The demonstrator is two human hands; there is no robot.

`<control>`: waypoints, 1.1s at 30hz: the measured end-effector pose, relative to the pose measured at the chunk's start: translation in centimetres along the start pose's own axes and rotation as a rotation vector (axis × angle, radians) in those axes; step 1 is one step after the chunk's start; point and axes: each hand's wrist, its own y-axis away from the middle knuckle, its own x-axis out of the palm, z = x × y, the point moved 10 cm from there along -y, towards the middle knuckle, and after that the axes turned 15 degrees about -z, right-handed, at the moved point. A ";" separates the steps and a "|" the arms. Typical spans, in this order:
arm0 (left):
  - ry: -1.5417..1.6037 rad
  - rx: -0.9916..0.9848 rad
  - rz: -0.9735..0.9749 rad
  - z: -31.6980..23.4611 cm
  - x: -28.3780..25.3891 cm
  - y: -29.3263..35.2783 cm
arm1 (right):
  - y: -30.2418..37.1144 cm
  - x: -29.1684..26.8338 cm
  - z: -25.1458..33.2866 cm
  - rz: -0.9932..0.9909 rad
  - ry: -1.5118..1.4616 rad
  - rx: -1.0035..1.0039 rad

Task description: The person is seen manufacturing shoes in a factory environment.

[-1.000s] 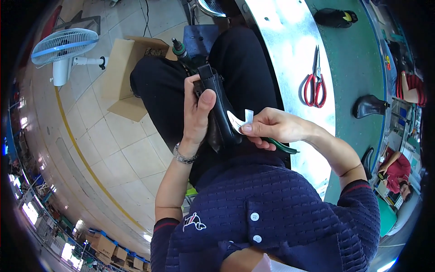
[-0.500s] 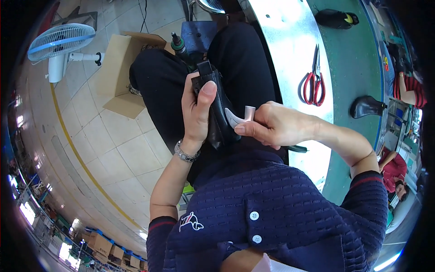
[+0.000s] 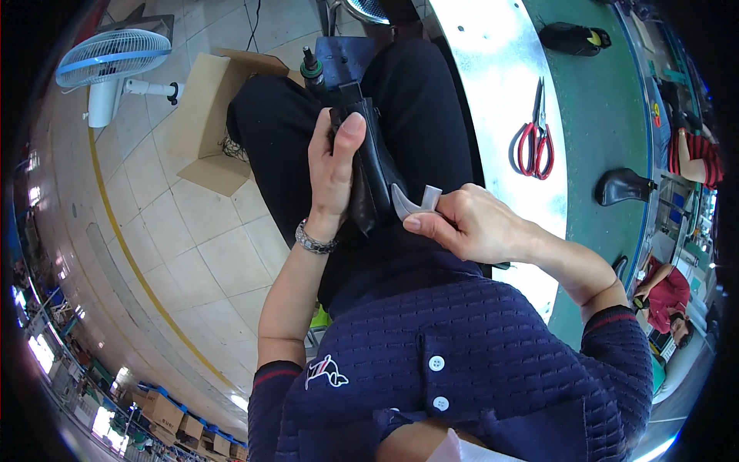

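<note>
My left hand (image 3: 332,165) is closed round a black leather shoe (image 3: 375,173) above my lap. Its thumb lies along the top, and the shoe's pointed end faces my body. My right hand (image 3: 489,223) grips silver lasting pincers (image 3: 412,205) with a curved beak and a short hammer-like stub; the fist hides their handles. The beak's tip is close against the shoe's right side; whether it touches, I cannot tell.
Red-handled scissors (image 3: 536,129) lie on the shiny metal bench (image 3: 493,77) at my right. Black shoes (image 3: 573,38) rest on the green surface (image 3: 593,115) beyond. A cardboard box (image 3: 202,123) and a fan (image 3: 108,69) stand at left. A dark green bottle (image 3: 312,69) is by my knees.
The shoe and my left hand have shifted slightly away from my body. The pincers have moved a little to the right, still beside the shoe. The whole view has shifted slightly.
</note>
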 end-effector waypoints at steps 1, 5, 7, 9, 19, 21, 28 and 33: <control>0.009 -0.004 -0.009 0.0 -0.1 -0.2 | 0.1 -0.3 0.7 -0.033 0.076 -0.094; 0.048 -0.079 -0.013 0.2 -0.3 -0.6 | 1.4 0.2 1.2 -0.058 0.146 -0.198; 0.067 -0.103 -0.017 0.5 -0.6 -1.0 | 1.5 0.8 0.7 -0.005 0.190 -0.214; 0.085 -0.129 -0.025 0.7 -0.7 -1.1 | 1.7 1.0 1.0 0.071 0.178 -0.212; 0.030 -0.067 0.007 0.2 -0.3 0.6 | -2.3 1.5 -1.5 0.275 -0.605 0.295; 0.013 0.036 0.014 -0.7 0.0 0.9 | -2.3 2.0 -1.5 0.326 -0.635 0.325; 0.021 0.049 0.004 -0.7 -0.5 1.2 | -2.7 0.9 -0.6 0.329 -0.314 0.272; 0.024 0.027 -0.027 -0.7 -0.5 1.0 | -3.3 0.1 0.0 0.286 -0.171 0.194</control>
